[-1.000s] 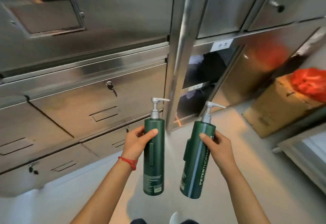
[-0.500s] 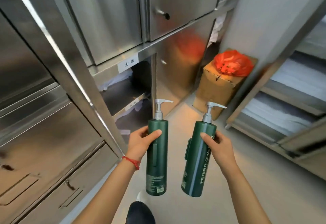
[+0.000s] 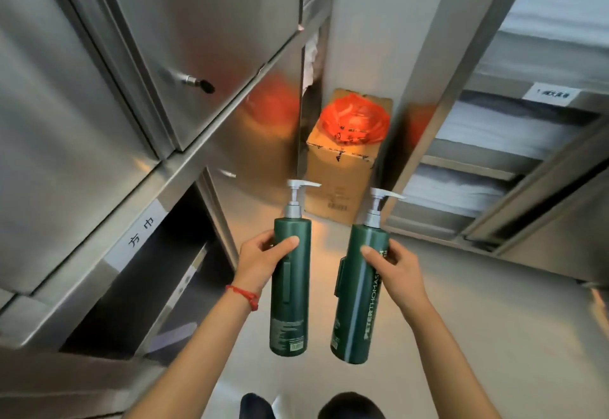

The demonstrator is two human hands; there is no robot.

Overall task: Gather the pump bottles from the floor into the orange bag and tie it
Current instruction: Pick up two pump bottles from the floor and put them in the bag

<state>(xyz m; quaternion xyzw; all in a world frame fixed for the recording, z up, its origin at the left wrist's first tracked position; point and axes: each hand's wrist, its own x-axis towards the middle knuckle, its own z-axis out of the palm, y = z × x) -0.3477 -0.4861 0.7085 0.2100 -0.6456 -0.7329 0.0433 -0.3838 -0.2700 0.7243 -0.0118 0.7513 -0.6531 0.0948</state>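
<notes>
I hold two tall dark green pump bottles upright in front of me. My left hand (image 3: 260, 260) grips the left pump bottle (image 3: 291, 300) near its top. My right hand (image 3: 397, 270) grips the right pump bottle (image 3: 357, 313), whose white lettering faces me. The orange bag (image 3: 354, 120) lies straight ahead, lining the open top of a cardboard box (image 3: 339, 184) on the floor at the far end of the aisle. Both bottles are well short of the bag.
Steel cabinets (image 3: 99, 88) with doors and an open lower shelf line the left side. Steel racks with folded white linen (image 3: 487, 128) stand on the right. A narrow strip of grey floor (image 3: 478, 303) runs between them toward the box.
My view has swung to the right, and the box with the orange bag now sits straight ahead and nearer. Both hands keep the same hold on the bottles.
</notes>
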